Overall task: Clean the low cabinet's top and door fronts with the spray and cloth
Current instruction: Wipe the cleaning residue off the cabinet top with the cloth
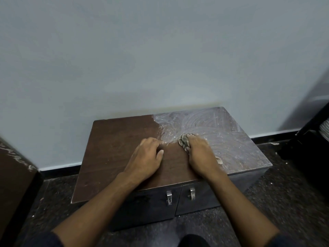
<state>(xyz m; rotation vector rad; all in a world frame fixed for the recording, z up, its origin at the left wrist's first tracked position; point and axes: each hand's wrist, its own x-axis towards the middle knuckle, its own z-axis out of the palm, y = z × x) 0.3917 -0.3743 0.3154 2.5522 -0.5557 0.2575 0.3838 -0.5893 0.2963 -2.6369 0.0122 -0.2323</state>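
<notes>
1. The low cabinet (124, 157) sits against a pale wall (160, 50), its brown top tilted across the view, the two door fronts (160, 207) facing the person.
2. Right hand (201, 155) is on the top just right of centre, grip clenched around a bunched grey cloth (184, 140) that pokes out at the hand's 11 o'clock and presses on the wood.
3. Left hand (146, 157) lies beside it at 9 o'clock, fingers curled under, knuckles down on the dry brown half; grip clenched, holding nothing.
4. White foamy smears (213, 129) swirl over the right half of the top, from 12 round to 4 o'clock of the cloth; the left half shows bare dark wood.
5. Two metal handles (179, 195) hang side by side where the doors meet, at 6 o'clock below the hands.
6. Dark speckled floor (267, 202) surrounds the cabinet; a dark chair-like shape (313, 139) stands at 3 o'clock.
</notes>
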